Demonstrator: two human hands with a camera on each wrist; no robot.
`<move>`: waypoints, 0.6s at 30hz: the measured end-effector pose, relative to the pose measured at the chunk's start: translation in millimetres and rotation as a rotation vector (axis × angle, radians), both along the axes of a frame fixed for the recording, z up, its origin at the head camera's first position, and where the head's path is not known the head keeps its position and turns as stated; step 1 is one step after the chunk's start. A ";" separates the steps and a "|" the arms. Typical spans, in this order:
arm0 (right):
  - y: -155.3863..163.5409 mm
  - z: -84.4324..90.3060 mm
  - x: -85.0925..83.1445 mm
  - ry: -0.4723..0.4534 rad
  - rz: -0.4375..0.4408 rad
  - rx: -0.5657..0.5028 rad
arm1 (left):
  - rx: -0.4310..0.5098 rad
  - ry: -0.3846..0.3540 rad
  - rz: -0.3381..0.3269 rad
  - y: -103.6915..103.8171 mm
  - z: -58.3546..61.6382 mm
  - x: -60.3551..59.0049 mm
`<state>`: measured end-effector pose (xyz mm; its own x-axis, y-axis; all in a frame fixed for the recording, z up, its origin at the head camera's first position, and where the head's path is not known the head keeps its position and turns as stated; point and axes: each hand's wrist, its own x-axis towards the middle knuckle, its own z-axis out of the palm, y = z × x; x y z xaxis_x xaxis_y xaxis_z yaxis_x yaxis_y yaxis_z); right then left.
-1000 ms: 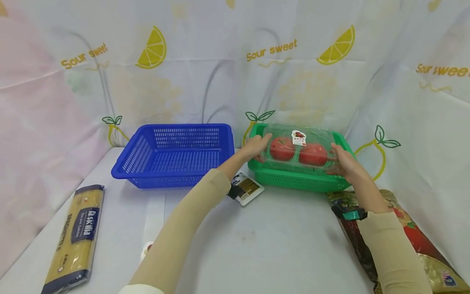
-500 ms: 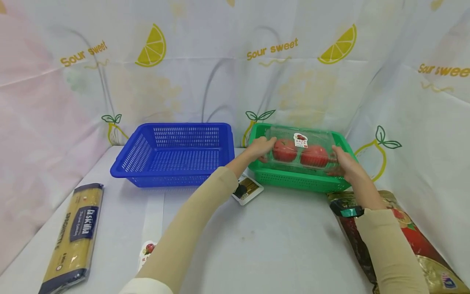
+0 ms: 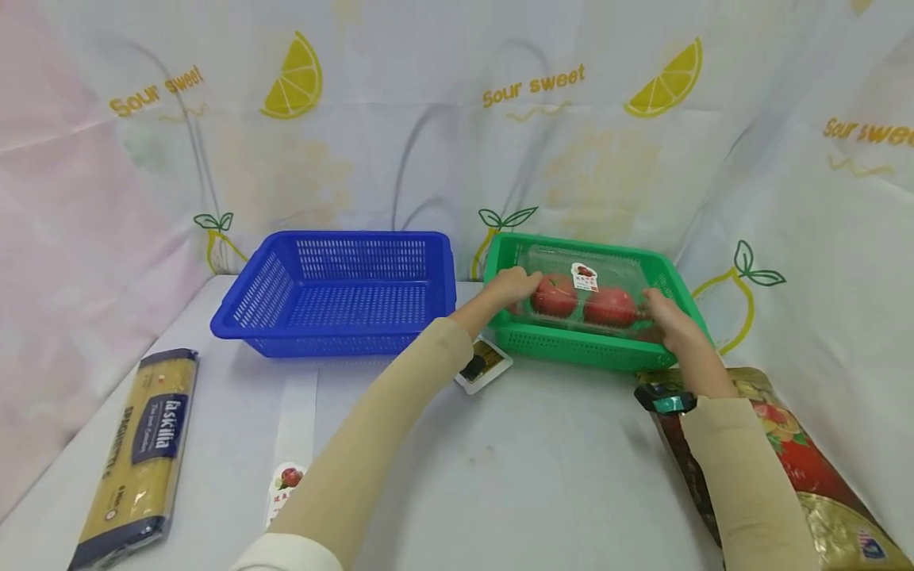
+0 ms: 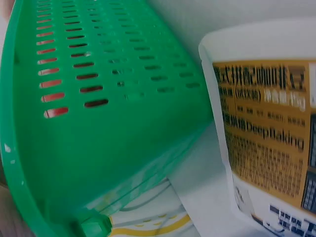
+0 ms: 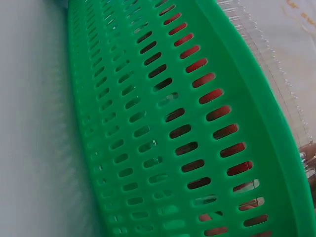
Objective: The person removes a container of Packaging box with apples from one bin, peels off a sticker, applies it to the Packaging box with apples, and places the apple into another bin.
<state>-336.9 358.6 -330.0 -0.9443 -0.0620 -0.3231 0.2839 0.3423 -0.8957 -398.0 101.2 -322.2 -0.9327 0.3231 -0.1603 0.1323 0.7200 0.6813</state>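
Yellow "la sicilia" spaghetti pack (image 3: 139, 456), "Sour sweet" backdrop (image 3: 533, 86)

Blue basket (image 3: 341, 295): stands on the table (image 3: 543, 468), left of both hands, empty. Spaghetti packet (image 3: 136, 460): lies flat, far left and nearer than the hands. Small white-and-gold packet (image 3: 485, 366): under the left forearm. Red foil bag (image 3: 793, 468): beneath the right forearm.
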 end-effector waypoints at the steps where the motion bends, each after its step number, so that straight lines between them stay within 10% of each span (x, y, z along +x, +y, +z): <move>1: 0.3 -1.2 0.4 0.006 0.003 -0.004 | -0.028 0.001 0.003 1.3 -0.8 0.2; 18: 0.5 -7.0 -2.1 0.022 0.011 0.085 | -0.367 -0.002 -0.010 16.1 -2.6 -2.1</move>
